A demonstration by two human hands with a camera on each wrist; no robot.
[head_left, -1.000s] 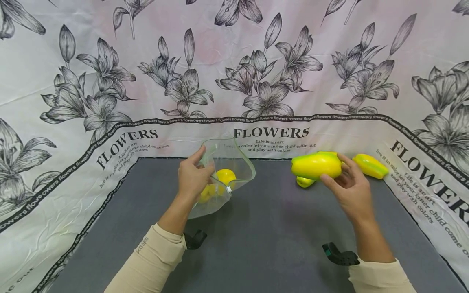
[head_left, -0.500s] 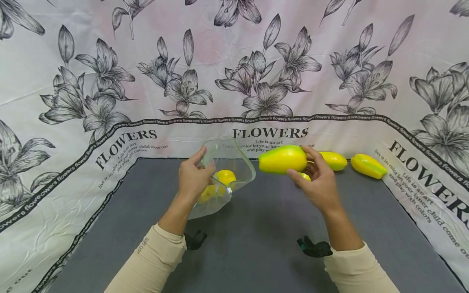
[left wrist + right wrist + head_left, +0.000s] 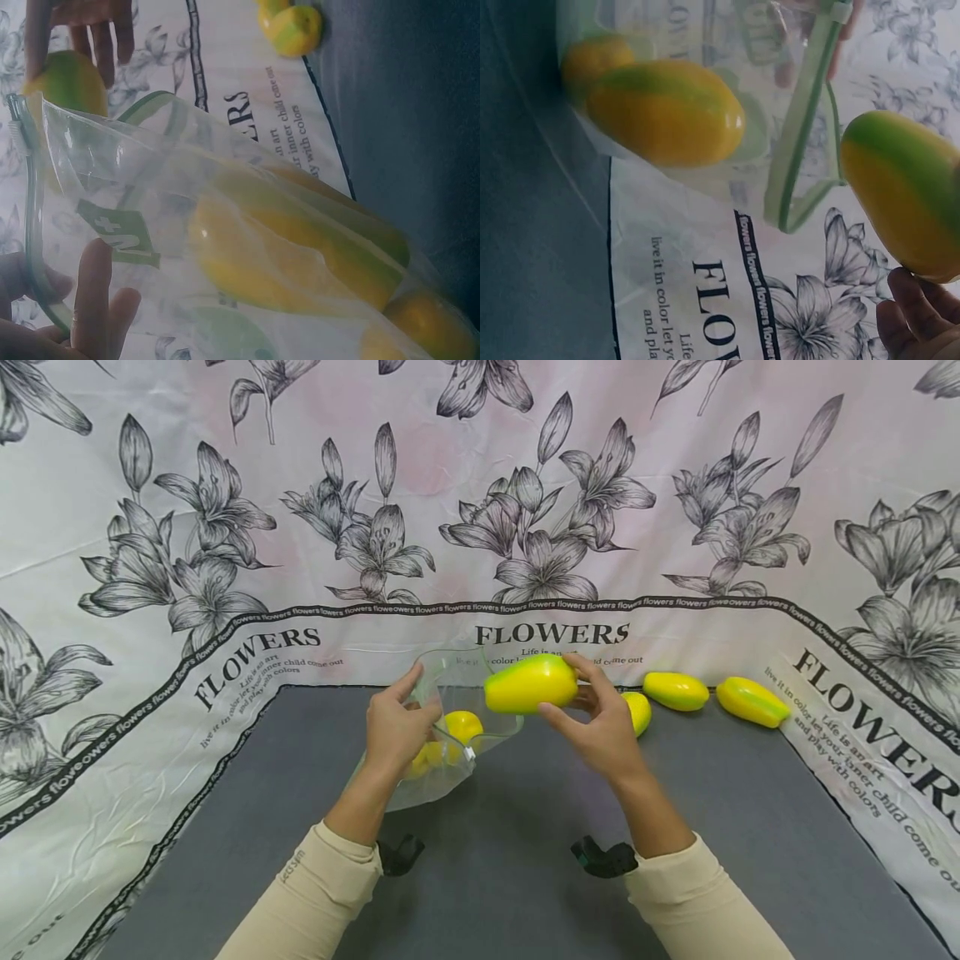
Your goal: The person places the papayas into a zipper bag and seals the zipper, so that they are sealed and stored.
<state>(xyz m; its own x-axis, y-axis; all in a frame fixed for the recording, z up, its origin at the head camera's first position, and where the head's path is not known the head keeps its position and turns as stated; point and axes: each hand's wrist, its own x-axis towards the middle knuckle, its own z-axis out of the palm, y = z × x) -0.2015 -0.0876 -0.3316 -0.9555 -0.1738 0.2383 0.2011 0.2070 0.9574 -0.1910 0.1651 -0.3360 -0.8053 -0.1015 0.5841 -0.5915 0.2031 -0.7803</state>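
My left hand [image 3: 397, 731] grips the rim of a clear zip bag [image 3: 431, 792] with a green-edged mouth and a white slider. The bag's mouth stands open toward the right. Inside it lie a yellow-green papaya [image 3: 667, 112] and smaller rounded yellow fruit [image 3: 431, 322], blurred by the plastic. Between thumb and fingers, my right hand [image 3: 606, 731] holds another papaya [image 3: 528, 685] by its right end. Its narrower left end is at the bag's mouth in the head view. The left wrist view shows this papaya beyond the bag's rim, partly hidden.
Two more papayas, one nearer the middle [image 3: 675, 691] and one farther right [image 3: 752, 702], lie at the back of the grey table [image 3: 517, 877]. A yellow fruit [image 3: 637, 713] is partly behind my right hand. Flower-printed cloth [image 3: 637, 510] rises behind and beside the table.
My right hand has carried the papaya leftward from the back right to the bag's mouth, uncovering fruit behind it. My left hand and the bag have stayed nearly still.
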